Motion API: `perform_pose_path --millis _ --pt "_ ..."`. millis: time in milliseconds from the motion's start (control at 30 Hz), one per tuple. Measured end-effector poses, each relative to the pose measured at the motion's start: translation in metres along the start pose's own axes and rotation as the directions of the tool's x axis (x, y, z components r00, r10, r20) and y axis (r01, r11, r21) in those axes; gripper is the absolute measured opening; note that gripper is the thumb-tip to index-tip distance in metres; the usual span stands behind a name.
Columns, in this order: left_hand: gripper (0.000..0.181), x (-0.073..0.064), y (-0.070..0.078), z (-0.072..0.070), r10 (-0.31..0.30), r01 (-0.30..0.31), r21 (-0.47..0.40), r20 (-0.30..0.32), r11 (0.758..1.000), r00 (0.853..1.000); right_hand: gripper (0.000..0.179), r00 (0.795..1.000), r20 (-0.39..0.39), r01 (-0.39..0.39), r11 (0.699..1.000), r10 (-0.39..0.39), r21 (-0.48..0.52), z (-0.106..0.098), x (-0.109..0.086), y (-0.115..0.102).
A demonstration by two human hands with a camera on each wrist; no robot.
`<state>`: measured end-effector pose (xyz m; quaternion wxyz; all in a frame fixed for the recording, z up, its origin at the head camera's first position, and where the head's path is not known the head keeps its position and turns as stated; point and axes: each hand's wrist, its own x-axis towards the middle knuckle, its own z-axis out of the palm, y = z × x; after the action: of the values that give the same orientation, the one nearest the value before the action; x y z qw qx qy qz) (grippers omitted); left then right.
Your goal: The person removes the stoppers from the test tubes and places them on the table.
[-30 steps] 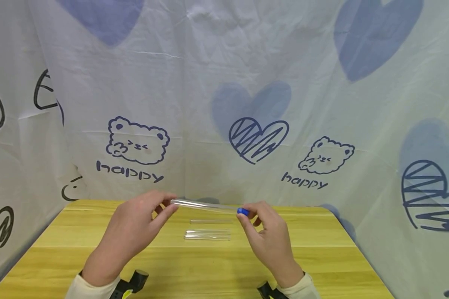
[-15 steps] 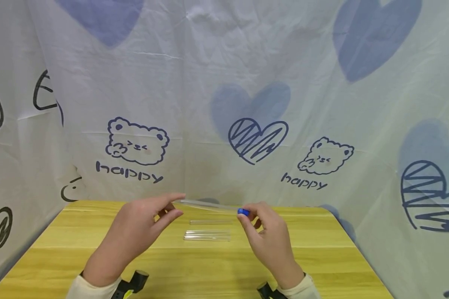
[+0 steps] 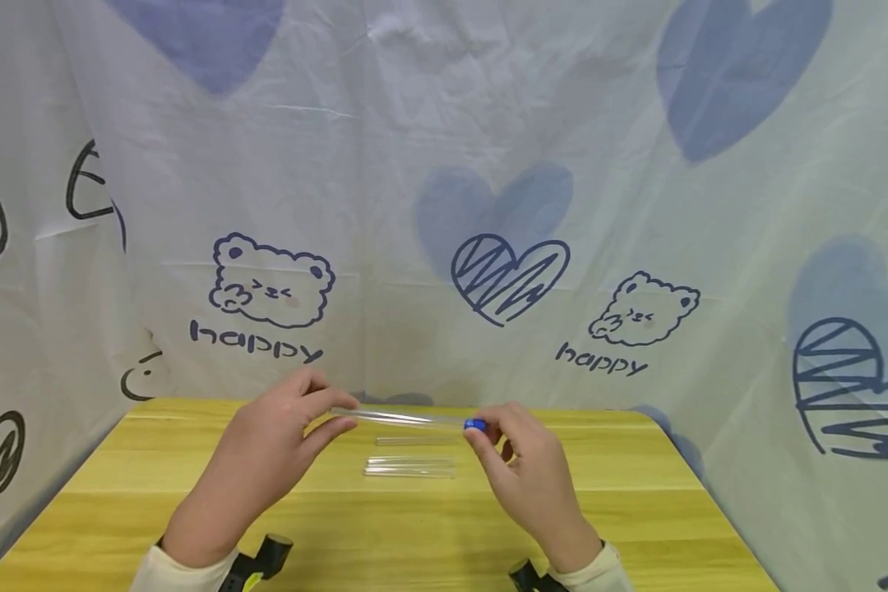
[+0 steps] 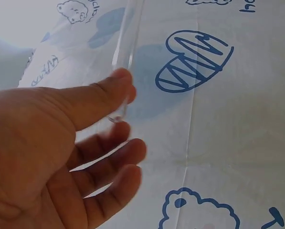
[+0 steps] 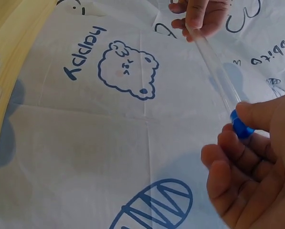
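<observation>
A clear test tube (image 3: 407,419) with a blue cap (image 3: 474,424) on its right end is held nearly level above the table. My left hand (image 3: 274,448) pinches the tube's left end between thumb and finger. In the left wrist view, the tube's rounded tip (image 4: 116,118) pokes out just below the thumb. At the other end, my right hand (image 3: 529,464) pinches the cap, thumb against it. The right wrist view shows the cap (image 5: 241,127) seated on the tube, partly covered by the thumb and fingers.
Several clear tubes (image 3: 409,467) lie side by side on the wooden table (image 3: 414,534). Another clear tube (image 3: 417,441) lies just behind them. A white cloth (image 3: 392,345) printed with bears and hearts hangs behind the table.
My left thumb and forefinger, spread apart at the tube's end half a second ago, now pinch it. The tube's capped end has shifted slightly left and down with my right hand.
</observation>
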<state>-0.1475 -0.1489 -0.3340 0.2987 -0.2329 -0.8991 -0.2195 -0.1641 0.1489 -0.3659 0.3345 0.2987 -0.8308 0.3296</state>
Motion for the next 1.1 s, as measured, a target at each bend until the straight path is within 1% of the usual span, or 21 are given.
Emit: perform_pose_path --millis 133,267,333,400,533,733,800,867,933,1000,1100 --pt "0.013 -0.0003 -0.0016 -0.0001 0.043 -0.042 0.024 -0.009 0.999 0.999 0.006 0.994 0.048 0.102 0.995 -0.101 -0.013 -0.0023 0.0007 0.0013" --pt "0.013 -0.0011 -0.0037 0.0000 0.062 -0.061 0.017 -0.035 0.998 0.997 0.012 0.975 0.067 0.213 0.977 -0.212 -0.010 -0.0045 0.0020 0.0025" --pt "0.014 -0.0011 -0.0042 0.0003 0.065 -0.065 0.007 -0.046 0.998 0.997 0.015 0.967 0.067 0.246 0.969 -0.246 0.002 -0.0055 0.0025 0.0030" --pt "0.014 -0.0012 -0.0044 0.0007 0.073 -0.073 -0.001 -0.058 0.997 0.996 0.016 0.963 0.063 0.262 0.965 -0.263 0.024 -0.0066 0.0029 0.0034" --pt "0.016 -0.0011 -0.0040 0.0013 0.095 -0.096 -0.015 -0.074 0.995 0.993 0.013 0.963 0.056 0.259 0.961 -0.265 0.100 -0.0084 0.0032 0.0046" --pt "0.016 -0.0011 -0.0034 0.0009 0.117 -0.121 -0.032 -0.096 0.992 0.988 0.009 0.961 0.016 0.262 0.930 -0.275 0.258 -0.0082 0.0033 0.0065" --pt "0.016 -0.0011 -0.0028 0.0006 0.123 -0.127 -0.032 -0.109 0.991 0.986 0.008 0.966 -0.003 0.247 0.924 -0.257 0.291 -0.0084 0.0034 0.0062" --pt "0.016 -0.0008 -0.0017 0.0005 0.124 -0.128 -0.027 -0.120 0.991 0.985 0.009 0.974 -0.031 0.221 0.922 -0.223 0.317 -0.0081 0.0033 0.0062" --pt "0.016 0.0002 -0.0005 0.0002 0.115 -0.118 -0.015 -0.123 0.993 0.986 0.014 0.980 -0.063 0.198 0.924 -0.188 0.327 -0.0074 0.0035 0.0064" --pt "0.017 0.0011 0.0005 -0.0003 0.103 -0.104 -0.003 -0.119 0.995 0.988 0.022 0.985 -0.084 0.170 0.936 -0.152 0.309 -0.0063 0.0036 0.0068" --pt "0.019 0.0019 0.0014 -0.0010 0.086 -0.086 0.010 -0.111 0.996 0.990 0.027 0.989 -0.076 0.145 0.956 -0.130 0.255 -0.0049 0.0038 0.0080"
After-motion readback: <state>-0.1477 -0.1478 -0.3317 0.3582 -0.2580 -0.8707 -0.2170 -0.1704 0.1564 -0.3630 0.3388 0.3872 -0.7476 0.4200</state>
